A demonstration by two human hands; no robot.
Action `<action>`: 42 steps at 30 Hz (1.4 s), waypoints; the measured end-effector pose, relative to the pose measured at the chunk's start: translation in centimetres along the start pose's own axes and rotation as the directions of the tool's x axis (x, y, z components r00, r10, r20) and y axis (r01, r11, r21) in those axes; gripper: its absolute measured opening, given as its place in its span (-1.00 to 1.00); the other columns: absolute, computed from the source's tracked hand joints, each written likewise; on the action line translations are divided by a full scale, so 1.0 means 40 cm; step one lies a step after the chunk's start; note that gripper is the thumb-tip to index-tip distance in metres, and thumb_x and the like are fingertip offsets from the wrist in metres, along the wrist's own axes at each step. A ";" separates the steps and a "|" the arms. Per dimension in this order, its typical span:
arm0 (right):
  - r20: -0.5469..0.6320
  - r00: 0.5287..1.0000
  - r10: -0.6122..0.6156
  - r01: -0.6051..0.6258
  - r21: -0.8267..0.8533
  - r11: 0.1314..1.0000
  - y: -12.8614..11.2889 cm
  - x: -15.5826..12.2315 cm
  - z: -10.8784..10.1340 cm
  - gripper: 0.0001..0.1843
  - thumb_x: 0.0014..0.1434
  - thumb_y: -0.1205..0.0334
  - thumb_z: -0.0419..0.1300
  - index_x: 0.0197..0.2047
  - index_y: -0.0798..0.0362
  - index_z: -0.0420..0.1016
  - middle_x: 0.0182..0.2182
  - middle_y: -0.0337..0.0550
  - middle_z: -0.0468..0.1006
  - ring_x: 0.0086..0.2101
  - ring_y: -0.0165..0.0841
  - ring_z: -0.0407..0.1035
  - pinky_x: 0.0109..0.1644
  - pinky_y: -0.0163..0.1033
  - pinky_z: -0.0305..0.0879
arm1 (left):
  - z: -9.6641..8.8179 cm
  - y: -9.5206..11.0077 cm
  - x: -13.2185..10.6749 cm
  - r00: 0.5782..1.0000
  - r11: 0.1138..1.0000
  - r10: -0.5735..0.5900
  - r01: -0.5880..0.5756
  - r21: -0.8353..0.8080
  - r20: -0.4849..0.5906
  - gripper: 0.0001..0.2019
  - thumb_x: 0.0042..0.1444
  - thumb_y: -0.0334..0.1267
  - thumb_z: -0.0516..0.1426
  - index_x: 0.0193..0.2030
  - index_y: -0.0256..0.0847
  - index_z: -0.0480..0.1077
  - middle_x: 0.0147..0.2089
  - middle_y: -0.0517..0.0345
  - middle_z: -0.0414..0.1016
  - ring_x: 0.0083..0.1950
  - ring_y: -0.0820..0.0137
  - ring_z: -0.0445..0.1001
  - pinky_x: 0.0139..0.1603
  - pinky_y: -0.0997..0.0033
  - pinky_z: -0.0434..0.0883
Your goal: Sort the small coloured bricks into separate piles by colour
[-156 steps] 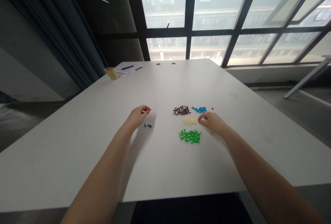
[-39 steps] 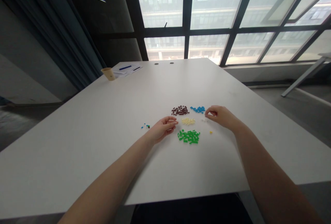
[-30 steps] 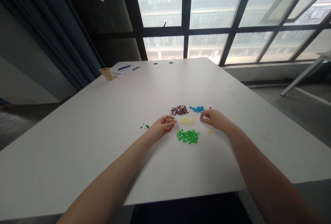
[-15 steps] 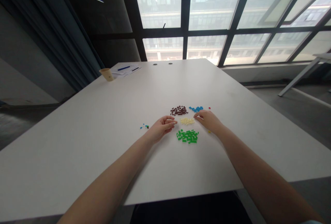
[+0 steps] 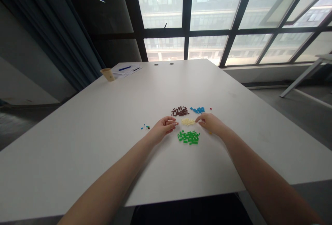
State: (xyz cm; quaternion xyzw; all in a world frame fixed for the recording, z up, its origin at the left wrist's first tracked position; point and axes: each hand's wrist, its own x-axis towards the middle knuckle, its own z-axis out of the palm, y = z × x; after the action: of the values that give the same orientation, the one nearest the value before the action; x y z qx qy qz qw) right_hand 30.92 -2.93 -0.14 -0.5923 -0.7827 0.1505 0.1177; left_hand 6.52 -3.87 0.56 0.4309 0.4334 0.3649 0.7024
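Observation:
My left hand (image 5: 164, 127) rests just left of a pile of small cream bricks (image 5: 187, 122). Its thumb and forefinger come together at a tiny pale spot, too small to make out. On the other side, my right hand (image 5: 209, 122) reaches to the right edge of the cream pile, its forefinger and thumb slightly apart, and I see nothing held between them. Behind the cream pile are dark brown bricks (image 5: 180, 111) and blue bricks (image 5: 198, 110). Green bricks (image 5: 188, 137) lie nearer to me.
A few mixed bricks (image 5: 145, 127) lie left of my left hand. One red brick (image 5: 211, 108) and a yellow piece (image 5: 210, 133) are by my right hand. A paper cup (image 5: 108, 75) and papers with a blue pen (image 5: 125, 68) stand at the white table's (image 5: 116, 121) far left.
My right hand has come slightly down toward the cream pile, showing more of the blue bricks, and its fingers have shifted. My left hand looks nearly still.

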 end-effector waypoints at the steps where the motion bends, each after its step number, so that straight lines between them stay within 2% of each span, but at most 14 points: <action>1: 0.004 1.000 0.004 -0.004 -0.001 1.000 0.000 0.001 0.001 -0.71 0.00 0.40 0.04 -0.29 -0.01 0.54 -0.27 -0.15 0.51 -0.32 -0.40 0.34 -0.19 -0.34 0.20 | 0.001 0.000 0.000 1.000 1.000 -0.002 0.002 0.004 -0.002 -0.62 -0.29 -0.23 0.33 -0.29 -0.23 0.34 -0.33 0.17 0.45 -0.41 0.60 0.33 -0.34 0.56 0.23; 8: -0.022 1.000 0.001 0.000 0.030 1.000 -0.009 -0.003 -0.009 -0.69 -0.01 0.43 0.02 -0.30 0.00 0.55 -0.29 -0.16 0.51 -0.34 -0.41 0.33 -0.22 -0.34 0.21 | 0.003 0.003 -0.001 1.000 1.000 0.003 -0.002 0.027 -0.014 -0.61 -0.30 -0.22 0.32 -0.29 -0.23 0.34 -0.32 0.14 0.46 -0.41 0.58 0.33 -0.34 0.54 0.23; 29: -0.023 1.000 -0.008 0.009 0.014 1.000 0.001 0.004 0.009 -0.62 -0.06 0.48 -0.01 -0.33 -0.03 0.58 -0.31 -0.20 0.54 -0.32 -0.39 0.36 -0.19 -0.33 0.24 | 0.001 -0.001 0.000 1.000 1.000 0.000 0.000 -0.001 -0.002 -0.62 -0.30 -0.24 0.33 -0.30 -0.24 0.34 -0.34 0.15 0.47 -0.42 0.58 0.34 -0.34 0.53 0.22; 42: -0.018 1.000 -0.020 0.021 0.060 0.998 -0.012 -0.006 -0.010 -0.63 -0.06 0.49 0.00 -0.37 -0.02 0.59 -0.34 -0.17 0.53 -0.35 -0.40 0.35 -0.20 -0.34 0.22 | -0.003 -0.004 0.003 1.000 1.000 0.014 -0.014 0.008 0.003 -0.63 -0.29 -0.24 0.32 -0.29 -0.23 0.35 -0.32 0.13 0.48 -0.42 0.57 0.34 -0.35 0.53 0.22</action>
State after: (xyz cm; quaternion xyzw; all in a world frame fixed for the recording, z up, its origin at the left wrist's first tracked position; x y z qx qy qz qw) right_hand 30.69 -3.24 0.41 -0.5816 -0.7829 0.1675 0.1437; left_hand 6.47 -3.80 0.33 0.4371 0.4309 0.3675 0.6987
